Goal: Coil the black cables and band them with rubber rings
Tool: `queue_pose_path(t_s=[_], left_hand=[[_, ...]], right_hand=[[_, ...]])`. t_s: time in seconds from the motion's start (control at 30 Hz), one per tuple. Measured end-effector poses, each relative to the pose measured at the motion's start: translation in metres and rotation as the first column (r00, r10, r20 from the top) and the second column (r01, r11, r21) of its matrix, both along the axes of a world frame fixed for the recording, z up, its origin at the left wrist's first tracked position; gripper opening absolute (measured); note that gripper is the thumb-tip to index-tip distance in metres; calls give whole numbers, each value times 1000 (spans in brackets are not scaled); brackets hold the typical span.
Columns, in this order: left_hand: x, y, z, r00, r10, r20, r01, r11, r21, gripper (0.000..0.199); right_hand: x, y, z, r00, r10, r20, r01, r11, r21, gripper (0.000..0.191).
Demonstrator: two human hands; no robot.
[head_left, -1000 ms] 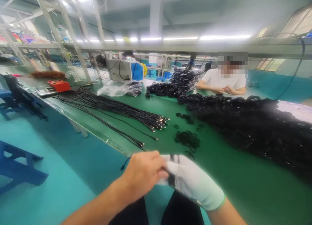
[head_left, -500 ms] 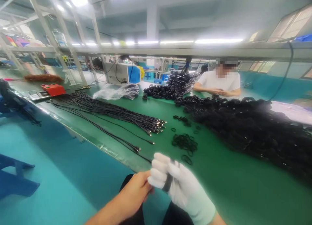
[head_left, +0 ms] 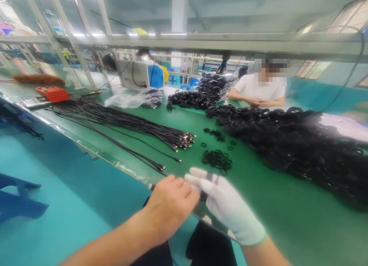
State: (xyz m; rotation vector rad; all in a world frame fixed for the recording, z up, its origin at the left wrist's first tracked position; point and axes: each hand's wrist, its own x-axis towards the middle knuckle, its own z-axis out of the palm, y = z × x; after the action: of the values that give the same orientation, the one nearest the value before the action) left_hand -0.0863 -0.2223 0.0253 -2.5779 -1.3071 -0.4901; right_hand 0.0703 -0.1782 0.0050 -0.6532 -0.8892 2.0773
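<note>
Left of the fingers (head_left: 171, 182), a blue stool (head_left: 21, 199) stands on turquoise floor (head_left: 77, 185). Beyond them rises a pale pillar (head_left: 179, 14); windows (head_left: 349, 18) sit rightward.

Red device (head_left: 53, 93), brown duster (head_left: 40, 80), blue stool (head_left: 21, 200)

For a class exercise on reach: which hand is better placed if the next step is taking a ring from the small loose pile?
Probably the right. The gloved right hand is just below the small black rings in view; the bare left hand sits farther left, nearer the cable ends.
</note>
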Motion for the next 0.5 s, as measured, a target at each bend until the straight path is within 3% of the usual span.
queue_pose_path(t_s=[0.13,0.3,0.43,0.5], left_hand=[[-19,33,24,972,-233,-27,232,972,-44,24],[-22,51,24,924,-358,135,380,900,-214,10],[-14,47,26,936,-347,53,351,921,-168,17],[-12,49,32,951,-308,7,301,925,-233,20]], right_hand=[[-1,-6,-3,960,260,-106,-257,966,41,29],[0,-7,-12,908,388,-158,-398,917,-37,39],[3,-5,-23,900,409,-150,-424,901,-87,33],[4,-6,-28,882,433,-186,-458,880,-125,33]])
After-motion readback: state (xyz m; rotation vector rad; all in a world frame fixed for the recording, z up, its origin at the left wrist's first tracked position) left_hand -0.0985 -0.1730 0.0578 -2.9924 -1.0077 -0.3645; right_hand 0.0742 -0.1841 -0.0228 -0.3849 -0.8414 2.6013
